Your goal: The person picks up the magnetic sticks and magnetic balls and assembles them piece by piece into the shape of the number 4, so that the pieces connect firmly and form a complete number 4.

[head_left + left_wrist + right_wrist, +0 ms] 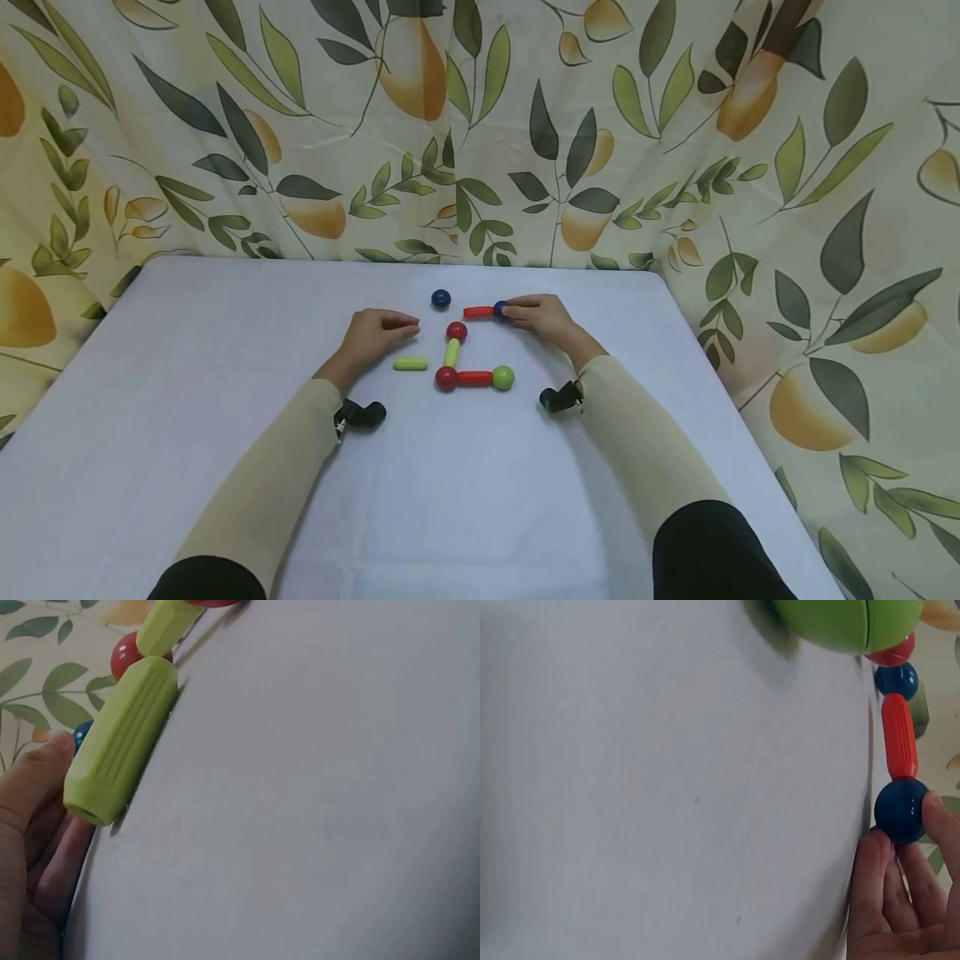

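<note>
– Blue ball (900, 810) on the red rod (477, 312), where is it?
– Pinched in the right hand (543, 318), farther out than the green ball (503, 378).
– And the left hand (378, 333)?
– Fingers loosely extended, near the yellow-green rod (410, 364) lying on the white table (450, 492).

At four o'clock, your right hand (919, 926) pinches a blue ball (898, 811); a red rod (899, 736) meets its twelve-o'clock side.

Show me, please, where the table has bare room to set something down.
Bare patches of the white table lie between the sleeves and left of the left hand. Crowded: between that hand and the right hand, where balls and rods lie.
</note>
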